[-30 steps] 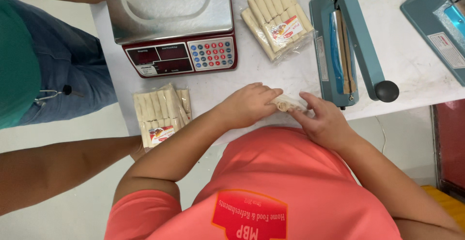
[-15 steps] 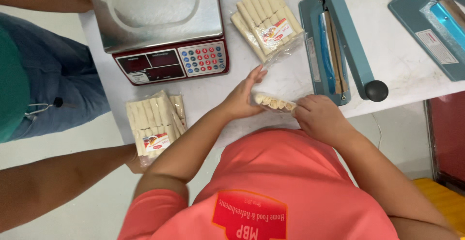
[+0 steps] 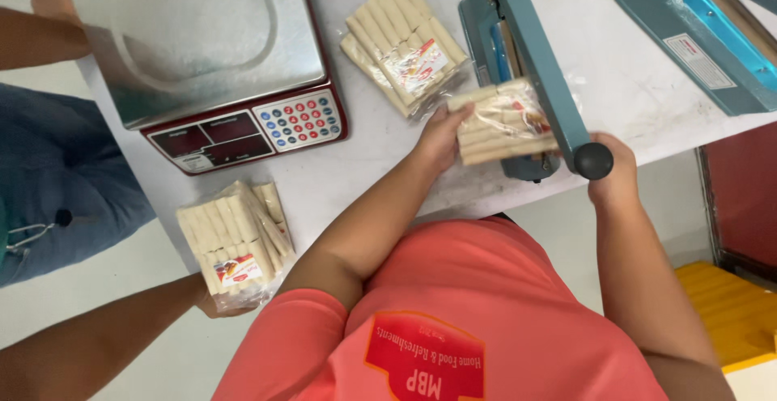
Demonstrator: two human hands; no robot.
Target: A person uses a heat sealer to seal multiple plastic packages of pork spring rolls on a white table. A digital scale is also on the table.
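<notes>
My left hand (image 3: 441, 138) holds a clear packet of pale biscuit sticks (image 3: 502, 122) by its left end. The packet lies across the bed of a blue impulse sealer (image 3: 526, 53), under the sealer's lowered arm. My right hand (image 3: 615, 178) is closed around the black knob (image 3: 593, 161) at the near end of that arm. The packet's right end is hidden behind the arm.
A white table (image 3: 623, 85) carries a red-and-steel weighing scale (image 3: 202, 37), a filled packet (image 3: 405, 45) behind my left hand and a second blue sealer (image 3: 704, 29) at far right. Another person's hand (image 3: 210, 300) holds a packet (image 3: 235, 239) at the table's left edge.
The packet has gone from the table's front edge up into the sealer. My right hand has let go of it and taken the sealer's knob.
</notes>
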